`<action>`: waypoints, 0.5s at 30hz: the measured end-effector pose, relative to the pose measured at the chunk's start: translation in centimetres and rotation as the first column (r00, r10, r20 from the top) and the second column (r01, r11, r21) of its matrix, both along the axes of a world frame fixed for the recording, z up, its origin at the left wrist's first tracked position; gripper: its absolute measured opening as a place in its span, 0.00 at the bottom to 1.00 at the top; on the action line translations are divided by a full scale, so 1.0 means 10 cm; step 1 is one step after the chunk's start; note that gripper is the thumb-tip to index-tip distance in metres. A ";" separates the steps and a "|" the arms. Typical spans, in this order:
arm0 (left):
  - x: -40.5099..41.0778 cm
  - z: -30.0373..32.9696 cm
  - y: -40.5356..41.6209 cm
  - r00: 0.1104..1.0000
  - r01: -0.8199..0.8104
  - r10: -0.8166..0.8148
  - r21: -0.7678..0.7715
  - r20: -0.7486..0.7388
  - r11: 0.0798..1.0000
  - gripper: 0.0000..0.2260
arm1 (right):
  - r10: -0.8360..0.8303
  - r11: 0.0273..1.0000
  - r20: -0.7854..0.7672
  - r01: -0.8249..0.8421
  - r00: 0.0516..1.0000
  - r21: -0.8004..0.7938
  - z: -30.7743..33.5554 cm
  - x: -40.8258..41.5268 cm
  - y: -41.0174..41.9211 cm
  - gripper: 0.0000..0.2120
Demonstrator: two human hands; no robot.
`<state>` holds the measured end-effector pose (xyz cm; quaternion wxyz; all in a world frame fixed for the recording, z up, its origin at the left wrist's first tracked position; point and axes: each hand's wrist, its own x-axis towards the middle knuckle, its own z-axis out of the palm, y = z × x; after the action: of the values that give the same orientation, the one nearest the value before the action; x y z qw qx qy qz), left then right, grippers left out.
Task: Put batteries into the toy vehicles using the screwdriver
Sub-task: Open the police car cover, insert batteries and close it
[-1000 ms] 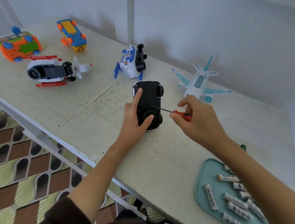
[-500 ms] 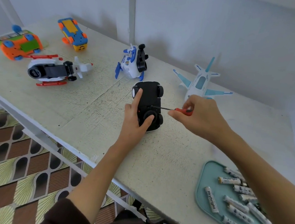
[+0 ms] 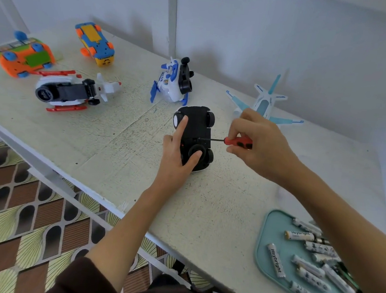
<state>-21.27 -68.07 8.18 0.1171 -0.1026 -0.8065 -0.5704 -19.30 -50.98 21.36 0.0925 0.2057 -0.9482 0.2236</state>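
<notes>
The left hand [image 3: 179,155] lies on the upturned black toy car [image 3: 196,132] near the middle of the table [image 3: 93,149], forefinger stretched straight along the underside and thumb pressing by a rear wheel, steadying it with fingers uncurled. The right hand [image 3: 256,143] pinches the red handle of the screwdriver [image 3: 231,141], fingers curled around it, its thin shaft lying level with the tip on the car's black base. Batteries [image 3: 306,266] lie loose on a teal tray [image 3: 267,237] at the near right.
</notes>
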 end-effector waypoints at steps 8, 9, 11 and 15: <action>-0.01 -0.02 -0.01 1.000 -0.001 0.001 0.006 -0.004 1.000 0.33 | -0.171 0.980 0.131 0.155 0.977 0.124 0.09 0.05 -0.04 0.15; -0.01 -0.01 -0.01 1.000 0.001 -0.001 0.006 -0.006 1.000 0.33 | -0.150 0.989 0.116 0.149 0.982 0.017 0.09 0.05 -0.04 0.12; -0.01 -0.01 -0.01 1.000 0.000 0.000 0.006 -0.009 1.000 0.33 | -0.077 0.991 0.064 0.083 0.995 -0.105 0.10 0.04 -0.03 0.04; -0.01 -0.01 -0.01 1.000 0.006 -0.006 0.036 0.007 0.999 0.34 | -0.097 0.983 0.190 0.124 0.977 -0.136 0.09 0.06 -0.02 0.15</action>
<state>-21.35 -68.14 8.06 0.1144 -0.1008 -0.7963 -0.5853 -18.71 -51.13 22.21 0.0327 0.1238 -0.9436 0.3053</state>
